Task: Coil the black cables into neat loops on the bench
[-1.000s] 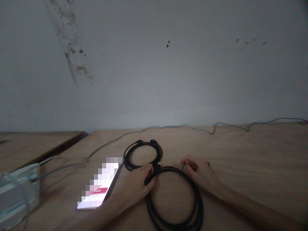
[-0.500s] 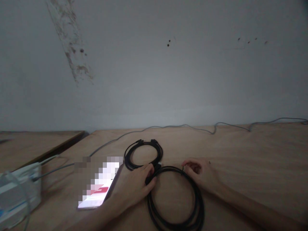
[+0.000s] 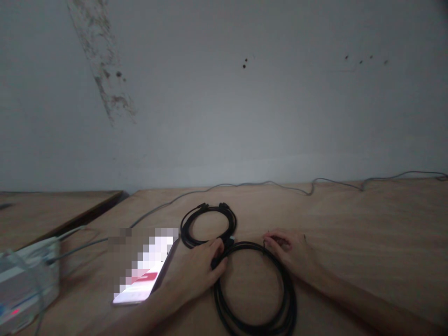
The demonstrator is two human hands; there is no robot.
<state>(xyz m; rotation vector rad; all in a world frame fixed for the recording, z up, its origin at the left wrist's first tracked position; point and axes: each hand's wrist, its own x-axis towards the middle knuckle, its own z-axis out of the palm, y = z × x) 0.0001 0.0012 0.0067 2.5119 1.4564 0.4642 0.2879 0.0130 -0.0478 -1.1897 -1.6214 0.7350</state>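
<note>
A large coil of black cable [image 3: 292, 298] lies on the wooden table near its front. My left hand [image 3: 199, 266] is closed on the coil's upper left, with thumb and fingers around the cable close to a dark connector [image 3: 229, 241]. At the coil's upper right, my right hand [image 3: 290, 249] pinches a thin black tie [image 3: 264, 243] that sticks up from the cable; its exact kind is hard to make out. Just behind my left hand lies a smaller coil of black cable [image 3: 185, 233], two plug ends resting on its far side.
A lit phone [image 3: 136, 295], partly pixelated, lies left of my left hand. At the far left stands a white box-like device [image 3: 31, 280] with cables. One thin grey cable [image 3: 203, 190] runs along the back of the table [image 3: 367, 233] below the wall [image 3: 280, 116].
The fingertips of my right hand have shifted slightly left and drawn closer together at the tie. My left hand and both coils stay put. A red light now shows on the white device.
</note>
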